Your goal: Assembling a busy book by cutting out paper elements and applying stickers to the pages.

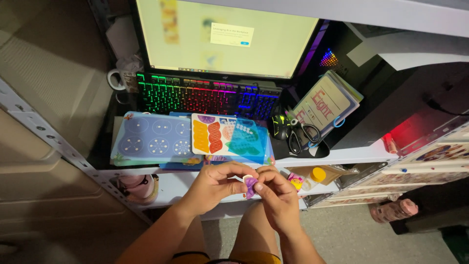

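A lit monitor (227, 36) fills the back of the desk, and below it a keyboard (207, 96) glows in rainbow colours, with a white mug (118, 79) at its left end. In front of the keyboard lie flat laminated sheets: a blue one with dotted circles (151, 138), and just beside it, overlapping, a white one with orange and red shapes (220, 134) half covered by a clear blue film (248, 140). To the right, a stack of cards on rings (326, 105) leans against the dark wall, with black-handled scissors (302, 134) and a dark mouse (278, 126) touching or very near it. Lower down, on the white shelf edge (342, 155), stands a small bottle with a yellow cap (317, 175). The left hand (212, 186) and the right hand (276, 195) meet in front of that shelf, above the knees, fingertips pinched together on a small purple piece (250, 184) with a white ring or tab at its top (too small to tell which). The piece looks thin and very light, probably bendable and a little slick if laminated; a pinch at the edges, as here, should suit it better than pressing its face.
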